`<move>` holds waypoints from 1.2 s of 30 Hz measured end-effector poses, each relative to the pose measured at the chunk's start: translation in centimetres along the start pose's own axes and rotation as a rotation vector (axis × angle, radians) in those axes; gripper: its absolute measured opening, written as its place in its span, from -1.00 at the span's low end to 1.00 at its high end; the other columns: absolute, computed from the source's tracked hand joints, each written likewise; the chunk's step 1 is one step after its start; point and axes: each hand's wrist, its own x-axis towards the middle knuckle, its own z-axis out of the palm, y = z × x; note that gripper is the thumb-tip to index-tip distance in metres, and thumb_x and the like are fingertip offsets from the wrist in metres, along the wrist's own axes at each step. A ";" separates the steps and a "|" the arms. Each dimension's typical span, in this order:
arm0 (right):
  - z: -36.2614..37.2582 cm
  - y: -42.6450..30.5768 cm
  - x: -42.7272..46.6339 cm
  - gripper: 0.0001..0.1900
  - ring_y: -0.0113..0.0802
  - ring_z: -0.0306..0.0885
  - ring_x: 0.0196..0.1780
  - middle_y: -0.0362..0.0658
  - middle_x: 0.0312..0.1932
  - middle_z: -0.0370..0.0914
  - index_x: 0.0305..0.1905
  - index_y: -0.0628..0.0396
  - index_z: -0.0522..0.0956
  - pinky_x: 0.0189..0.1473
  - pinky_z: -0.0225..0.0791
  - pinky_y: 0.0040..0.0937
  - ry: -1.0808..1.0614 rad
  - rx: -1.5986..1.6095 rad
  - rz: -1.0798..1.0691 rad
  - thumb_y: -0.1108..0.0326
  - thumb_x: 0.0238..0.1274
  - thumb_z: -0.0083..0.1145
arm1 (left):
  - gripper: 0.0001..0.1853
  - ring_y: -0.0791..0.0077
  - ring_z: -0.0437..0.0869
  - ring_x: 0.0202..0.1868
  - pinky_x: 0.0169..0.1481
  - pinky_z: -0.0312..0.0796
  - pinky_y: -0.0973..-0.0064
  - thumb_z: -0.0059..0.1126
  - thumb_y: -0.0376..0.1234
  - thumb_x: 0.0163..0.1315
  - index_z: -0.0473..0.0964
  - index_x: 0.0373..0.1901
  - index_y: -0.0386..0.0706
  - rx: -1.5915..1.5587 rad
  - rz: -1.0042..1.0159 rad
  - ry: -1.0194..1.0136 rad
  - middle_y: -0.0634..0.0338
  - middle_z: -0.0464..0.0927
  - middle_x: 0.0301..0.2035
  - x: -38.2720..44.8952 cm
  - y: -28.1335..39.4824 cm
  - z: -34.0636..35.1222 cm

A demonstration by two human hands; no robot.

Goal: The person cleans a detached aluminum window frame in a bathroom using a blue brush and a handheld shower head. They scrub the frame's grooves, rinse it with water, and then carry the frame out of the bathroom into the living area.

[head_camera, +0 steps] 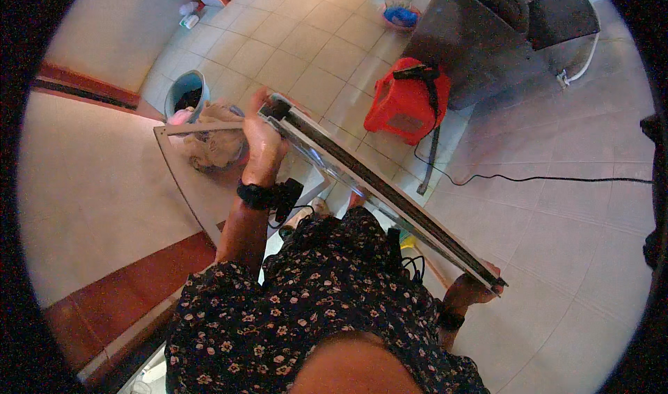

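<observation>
Before my chest I hold a long framed panel (386, 185), seen nearly edge-on; its edge has a dark channel between pale rims, and its underside looks shiny like glass. It slants from upper left to lower right. My left hand (263, 138) grips its upper left end, with the wrist in a black strap. At the lower right end, my right hand (477, 287) is closed around the frame, its fingers partly hidden behind it. Beyond my left forearm a flat panel or door with a pale frame (180, 185) stands open at an angle.
A blue bucket (172, 99) and a heap of brown cloth (216, 143) are at the left. A red machine with a black hose (409, 101) stands on the tiled floor, its dark cord (522, 177) running right. A dark chair (563, 18) is at the upper right.
</observation>
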 end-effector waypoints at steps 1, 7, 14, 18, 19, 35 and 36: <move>0.6 -0.2 0.8 -0.44 -0.24 0.58 -0.27 -0.09 -0.36 0.54 -0.24 0.20 0.49 -0.20 0.52 -0.26 -0.061 0.085 -0.006 -0.21 0.38 -0.09 | -0.50 0.03 0.61 -0.45 -0.23 0.51 0.12 -0.20 0.00 0.39 0.48 -0.42 -0.24 0.026 -0.003 0.119 -0.04 0.57 -0.53 -0.3 0.3 -0.9; 9.5 -1.0 5.8 -0.37 -0.13 0.60 -0.38 0.01 -0.44 0.55 -0.33 0.19 0.47 -0.28 0.55 -0.17 -0.349 -0.080 -0.176 -0.19 0.48 -0.39 | -0.52 0.03 0.60 -0.49 -0.29 0.50 0.13 -0.16 -0.01 0.35 0.48 -0.48 -0.21 -0.078 -0.010 0.379 -0.04 0.55 -0.59 0.5 2.6 -7.7; 18.5 -3.0 8.0 -0.32 -0.09 0.60 -0.38 0.11 -0.47 0.60 -0.37 0.29 0.53 -0.24 0.54 -0.19 -0.471 0.246 0.075 -0.19 0.44 -0.32 | -0.49 0.02 0.61 -0.50 -0.26 0.50 0.13 -0.19 0.02 0.33 0.48 -0.51 -0.21 -0.099 0.056 0.484 -0.05 0.56 -0.60 2.3 4.3 -12.1; 17.9 -2.4 8.6 -0.34 -0.08 0.61 -0.35 0.10 -0.43 0.60 -0.37 0.28 0.53 -0.21 0.52 -0.15 -0.521 0.275 0.078 -0.20 0.41 -0.27 | -0.47 0.05 0.61 -0.50 -0.25 0.50 0.17 -0.21 0.04 0.32 0.48 -0.53 -0.22 -0.060 -0.001 0.508 -0.04 0.55 -0.61 2.3 4.4 -11.3; 17.3 -2.2 8.8 -0.36 -0.09 0.60 -0.35 0.08 -0.41 0.58 -0.36 0.24 0.50 -0.24 0.53 -0.16 -0.527 0.253 0.075 -0.18 0.45 -0.32 | -0.47 0.06 0.61 -0.50 -0.25 0.50 0.18 -0.20 0.04 0.32 0.48 -0.53 -0.22 -0.065 -0.024 0.519 -0.04 0.55 -0.61 2.0 4.3 -10.9; 13.0 -0.8 7.4 -0.39 -0.07 0.59 -0.43 0.05 -0.50 0.53 -0.43 0.21 0.45 -0.33 0.53 -0.19 -0.336 0.186 0.226 -0.12 0.44 -0.40 | -0.36 0.18 0.64 -0.48 -0.25 0.52 0.34 -0.46 0.00 0.46 0.52 -0.46 -0.28 0.078 0.085 0.270 -0.07 0.61 -0.54 -0.8 0.7 -12.0; 13.0 -0.8 7.3 -0.39 -0.07 0.59 -0.43 0.05 -0.50 0.53 -0.42 0.21 0.45 -0.33 0.53 -0.19 -0.337 0.114 0.175 -0.11 0.44 -0.41 | -0.36 0.19 0.64 -0.48 -0.25 0.53 0.34 -0.47 0.00 0.47 0.52 -0.45 -0.28 0.142 0.108 0.291 -0.07 0.61 -0.55 -0.8 0.8 -11.8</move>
